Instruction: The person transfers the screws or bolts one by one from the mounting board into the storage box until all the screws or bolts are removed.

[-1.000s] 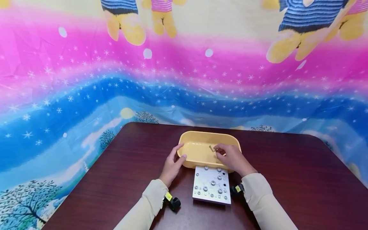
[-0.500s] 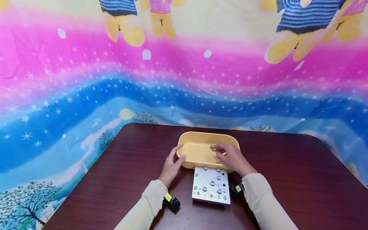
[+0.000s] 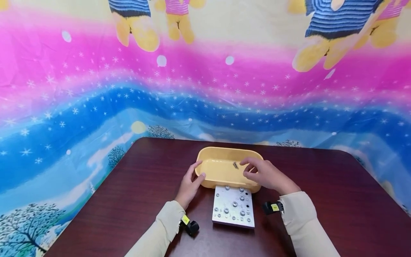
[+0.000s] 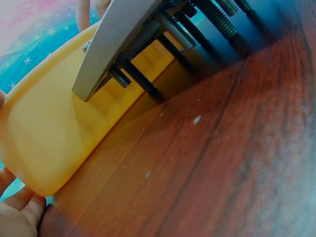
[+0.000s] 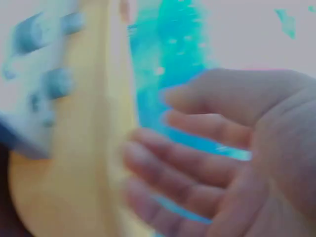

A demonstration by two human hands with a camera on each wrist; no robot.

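Small metal screws [image 3: 236, 165] lie together on the floor of a yellow plastic tray [image 3: 212, 173]. My left hand [image 3: 188, 185] holds the tray's left end, thumb and fingers at the rim. Over the right end of the tray is my right hand [image 3: 268, 175], thumb and fingers apart and loosely bent, with nothing between them. In front of the tray a silver metal plate [image 3: 229, 210] is raised above the table, several bolt heads on its top. From the left wrist view, threaded shafts [image 4: 217, 19] jut out below the plate.
The dark red-brown wooden table [image 3: 154, 171] ends behind the tray, against a colourful printed curtain [image 3: 205, 89]. A black wrist camera [image 3: 192, 227] sits beside the left sleeve, another wrist camera [image 3: 271, 207] beside the right sleeve.
My right hand has let go of the screws and drawn back to the right, its thumb and fingers spreading. The left hand stays at the tray's end.
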